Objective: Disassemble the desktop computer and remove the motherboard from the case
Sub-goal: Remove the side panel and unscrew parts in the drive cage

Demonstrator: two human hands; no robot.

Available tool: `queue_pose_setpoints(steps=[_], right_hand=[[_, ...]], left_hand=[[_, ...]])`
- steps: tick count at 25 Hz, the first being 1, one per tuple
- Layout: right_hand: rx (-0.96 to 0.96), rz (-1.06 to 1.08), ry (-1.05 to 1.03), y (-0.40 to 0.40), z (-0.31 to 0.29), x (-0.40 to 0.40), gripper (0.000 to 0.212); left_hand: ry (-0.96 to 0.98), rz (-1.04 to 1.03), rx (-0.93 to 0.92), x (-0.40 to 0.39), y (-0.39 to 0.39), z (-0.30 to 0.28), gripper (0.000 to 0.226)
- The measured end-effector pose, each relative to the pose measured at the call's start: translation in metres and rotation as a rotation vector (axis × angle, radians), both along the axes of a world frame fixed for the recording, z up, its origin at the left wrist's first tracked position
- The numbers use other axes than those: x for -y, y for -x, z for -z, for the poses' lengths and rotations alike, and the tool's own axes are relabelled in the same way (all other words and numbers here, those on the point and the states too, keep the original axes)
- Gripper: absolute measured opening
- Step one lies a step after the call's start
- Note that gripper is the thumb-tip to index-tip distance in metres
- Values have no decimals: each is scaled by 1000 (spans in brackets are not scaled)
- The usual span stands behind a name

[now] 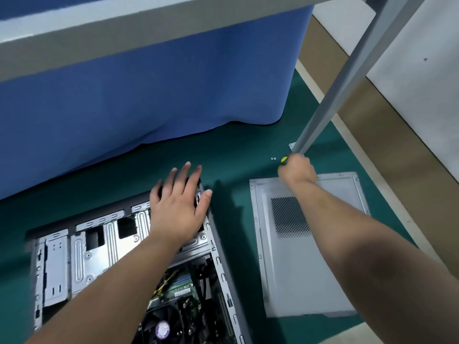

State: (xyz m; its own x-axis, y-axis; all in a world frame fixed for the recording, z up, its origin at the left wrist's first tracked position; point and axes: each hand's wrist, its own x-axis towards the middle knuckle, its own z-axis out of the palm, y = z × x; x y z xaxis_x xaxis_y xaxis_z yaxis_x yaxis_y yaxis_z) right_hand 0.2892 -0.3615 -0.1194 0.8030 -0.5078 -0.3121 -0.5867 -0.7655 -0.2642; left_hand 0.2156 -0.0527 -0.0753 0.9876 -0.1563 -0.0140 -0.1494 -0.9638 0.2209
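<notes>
The open computer case lies on its side on the green mat, its metal drive bays facing up. Inside at the bottom I see the green motherboard, its cables and a black fan. My left hand rests flat with spread fingers on the case's far right corner. My right hand reaches past the removed grey side panel and grips a yellow-and-black tool handle, most of it hidden in the fist.
Two small screws lie on the green mat left of the tool. A grey metal post stands bolted just behind my right hand. A blue cloth hangs along the back under a grey shelf beam.
</notes>
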Motion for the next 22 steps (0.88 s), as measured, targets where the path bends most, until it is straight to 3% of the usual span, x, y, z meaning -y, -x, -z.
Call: queue_pose_setpoints(steps=[9, 22], right_hand=[[-7, 70, -8, -40, 29, -5, 10], [50, 114, 27, -30, 39, -6, 19]], left_hand=[[-13, 0, 52, 0, 0, 7, 60], [-30, -10, 54, -1, -5, 13, 59]])
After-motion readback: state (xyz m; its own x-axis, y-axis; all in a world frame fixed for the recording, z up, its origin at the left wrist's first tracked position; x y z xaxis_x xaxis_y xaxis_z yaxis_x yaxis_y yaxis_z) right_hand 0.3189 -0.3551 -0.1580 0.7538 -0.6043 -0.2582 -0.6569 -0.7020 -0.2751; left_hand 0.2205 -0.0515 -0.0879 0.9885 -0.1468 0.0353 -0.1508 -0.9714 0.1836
